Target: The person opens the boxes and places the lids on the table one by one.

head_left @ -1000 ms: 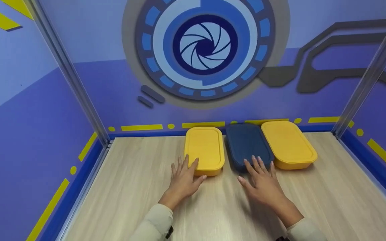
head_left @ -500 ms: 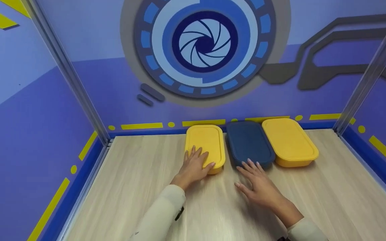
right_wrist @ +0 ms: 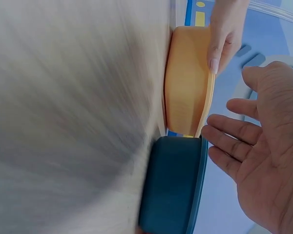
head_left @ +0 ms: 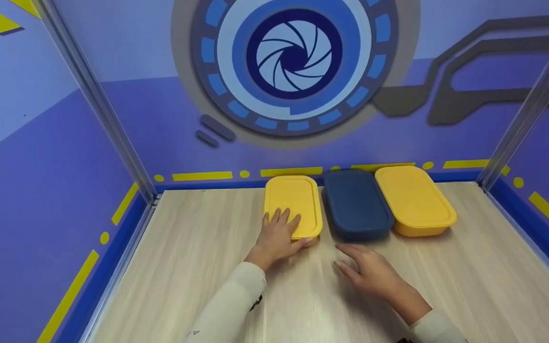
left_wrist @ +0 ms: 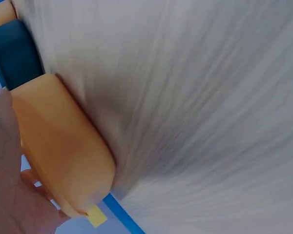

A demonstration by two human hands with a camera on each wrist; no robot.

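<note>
Far back on the tabletop (head_left: 198, 238), the left hand (head_left: 277, 239) lies spread on the leftmost yellow box (head_left: 293, 193); the right hand (head_left: 373, 272), loosely spread, hovers before the blue box (head_left: 358, 200). Light, even pressure seems best.

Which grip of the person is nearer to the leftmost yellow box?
Left. The left grip rests on the yellow box. The right grip is apart from it, to its right and lower in the head view.
</note>
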